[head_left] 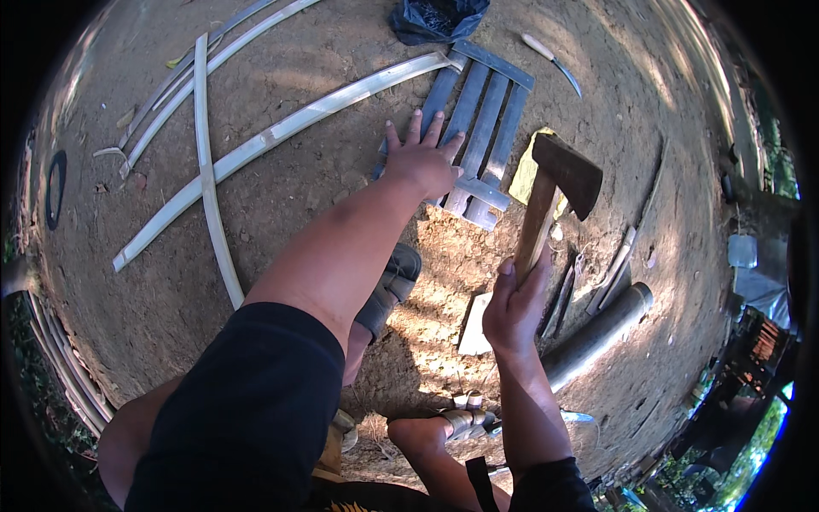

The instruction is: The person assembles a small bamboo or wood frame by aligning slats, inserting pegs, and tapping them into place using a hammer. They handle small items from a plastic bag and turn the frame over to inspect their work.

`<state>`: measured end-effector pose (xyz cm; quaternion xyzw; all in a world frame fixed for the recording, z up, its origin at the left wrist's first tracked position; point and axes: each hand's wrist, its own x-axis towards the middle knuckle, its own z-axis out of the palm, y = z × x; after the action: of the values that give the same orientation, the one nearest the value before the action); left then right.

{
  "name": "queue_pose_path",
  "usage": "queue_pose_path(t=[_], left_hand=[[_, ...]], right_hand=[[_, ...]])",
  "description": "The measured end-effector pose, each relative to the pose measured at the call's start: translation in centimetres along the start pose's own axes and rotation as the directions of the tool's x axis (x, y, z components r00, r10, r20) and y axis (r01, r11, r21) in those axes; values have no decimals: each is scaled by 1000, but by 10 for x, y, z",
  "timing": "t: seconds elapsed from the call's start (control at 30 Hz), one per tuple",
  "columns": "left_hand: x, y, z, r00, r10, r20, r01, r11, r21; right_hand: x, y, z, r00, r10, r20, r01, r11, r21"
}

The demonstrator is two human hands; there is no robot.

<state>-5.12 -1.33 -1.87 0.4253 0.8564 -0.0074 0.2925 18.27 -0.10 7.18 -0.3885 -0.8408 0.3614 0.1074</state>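
My left hand point(421, 162) reaches forward with its fingers spread over the left side of a grey slatted wooden panel point(489, 107) on the ground. The panel has several parallel slats joined by a crosspiece at each end. The palm hides part of its near left corner. In my right hand point(520, 307) is an axe point(567, 171), its wooden handle gripped low and its dark head raised, blade toward the right. Behind the axe lies a yellow sheet point(523, 179). A long split bamboo strip point(290, 126) runs up to the panel's far left corner.
Another strip point(205, 154) crosses the long one, with more strips point(171, 111) farther left. Beyond the panel sits a black plastic bag point(437, 19), and a curved knife point(554, 64) lies to its right. A dark pipe-like tube point(597, 333) rests right of my right forearm.
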Motion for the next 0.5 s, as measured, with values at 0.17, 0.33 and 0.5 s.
queue_pose_path(t=[0.17, 0.33, 0.5], left_hand=[[2, 4, -3, 999, 14, 33, -14, 1000, -19], [3, 0, 3, 1000, 7, -6, -7, 1000, -10], [4, 5, 1, 1000, 11, 18, -11, 1000, -4]], right_hand=[[-1, 30, 18, 981, 126, 144, -115, 990, -87], [-7, 14, 9, 989, 98, -106, -73, 973, 220], [0, 29, 20, 988, 104, 113, -88, 986, -141]])
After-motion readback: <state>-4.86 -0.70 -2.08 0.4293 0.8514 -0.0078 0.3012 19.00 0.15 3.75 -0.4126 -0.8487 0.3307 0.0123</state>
